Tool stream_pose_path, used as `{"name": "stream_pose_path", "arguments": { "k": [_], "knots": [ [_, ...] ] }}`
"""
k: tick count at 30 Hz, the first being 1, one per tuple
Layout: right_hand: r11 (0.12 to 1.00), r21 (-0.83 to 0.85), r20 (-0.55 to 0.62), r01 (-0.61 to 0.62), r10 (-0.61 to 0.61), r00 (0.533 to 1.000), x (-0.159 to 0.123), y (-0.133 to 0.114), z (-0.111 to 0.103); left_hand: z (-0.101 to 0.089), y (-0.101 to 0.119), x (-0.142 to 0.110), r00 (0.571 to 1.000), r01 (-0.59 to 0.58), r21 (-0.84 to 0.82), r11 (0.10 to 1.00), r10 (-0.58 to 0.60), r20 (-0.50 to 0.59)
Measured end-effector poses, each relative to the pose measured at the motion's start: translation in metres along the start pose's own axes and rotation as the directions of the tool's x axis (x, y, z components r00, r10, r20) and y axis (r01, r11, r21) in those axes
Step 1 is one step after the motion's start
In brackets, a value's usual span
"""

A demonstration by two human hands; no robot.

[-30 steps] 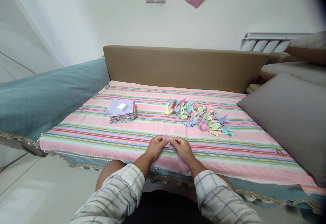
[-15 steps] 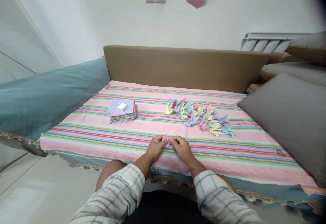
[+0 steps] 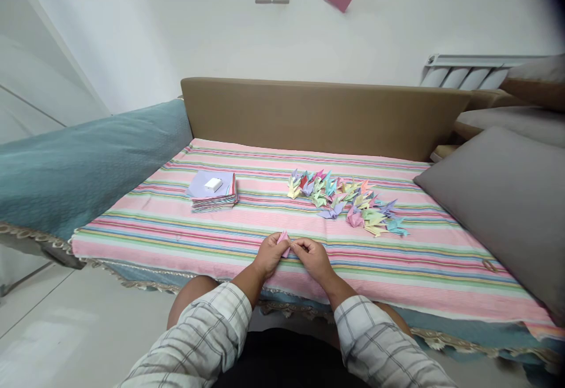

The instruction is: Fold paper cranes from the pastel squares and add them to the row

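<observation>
A small folded piece of pink origami paper (image 3: pixel 285 241) is held between my two hands over the front part of the striped cloth. My left hand (image 3: pixel 269 256) is closed, pinching its left side between thumb and fingers. From the right, my right hand (image 3: pixel 312 258) is also closed, its thumb and forefinger pinching the paper's right edge. Beyond my right hand lies a group of folded paper cranes (image 3: pixel 338 202) in many colours. To the left, a stack of square paper (image 3: pixel 215 202) carries a small white block (image 3: pixel 213 184) on top.
The striped cloth (image 3: pixel 150 223) covers a sofa seat with a brown backrest (image 3: pixel 309 114). A blue-covered armrest (image 3: pixel 97 158) is at the left, a grey cushion (image 3: pixel 494 194) at the right. Near the cushion lies a small brown loop (image 3: pixel 489 265).
The pink paper has turned slightly and looks narrower, moving a little left with my hands still on it. The whole view has shifted very slightly.
</observation>
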State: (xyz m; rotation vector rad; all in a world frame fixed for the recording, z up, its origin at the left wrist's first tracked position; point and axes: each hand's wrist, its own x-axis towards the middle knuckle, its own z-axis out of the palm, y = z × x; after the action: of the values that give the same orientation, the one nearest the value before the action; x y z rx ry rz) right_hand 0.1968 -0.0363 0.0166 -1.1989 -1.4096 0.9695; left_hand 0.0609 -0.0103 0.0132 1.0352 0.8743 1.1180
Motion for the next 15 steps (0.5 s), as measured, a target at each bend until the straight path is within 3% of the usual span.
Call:
{"name": "stream_pose_path", "arguments": {
  "k": [5, 8, 11, 15],
  "knots": [
    [0.996, 0.084, -0.010, -0.004, 0.005, 1.000, 0.0020, 0.0029, -0.0013, -0.0004, -0.0014, 0.0012, 1.000, -0.013, -0.007, 1.000, 0.013, 0.020],
    [0.981, 0.191, 0.089, -0.022, 0.005, 0.996, 0.0038, 0.0060, -0.0017, -0.0006, -0.0023, 0.0017, 0.999, -0.024, -0.041, 0.999, 0.025, 0.030],
    [0.978, 0.196, 0.152, -0.070, 0.040, 0.988, 0.0050, 0.0073, -0.0011, -0.0012, -0.0025, 0.0017, 0.999, -0.024, -0.061, 0.998, 0.025, 0.021],
    [0.975, 0.192, 0.094, -0.115, 0.099, 0.991, 0.0068, 0.0078, -0.0019, -0.0020, -0.0021, 0.0017, 0.999, -0.026, -0.109, 0.994, 0.029, 0.022]
  ]
}}
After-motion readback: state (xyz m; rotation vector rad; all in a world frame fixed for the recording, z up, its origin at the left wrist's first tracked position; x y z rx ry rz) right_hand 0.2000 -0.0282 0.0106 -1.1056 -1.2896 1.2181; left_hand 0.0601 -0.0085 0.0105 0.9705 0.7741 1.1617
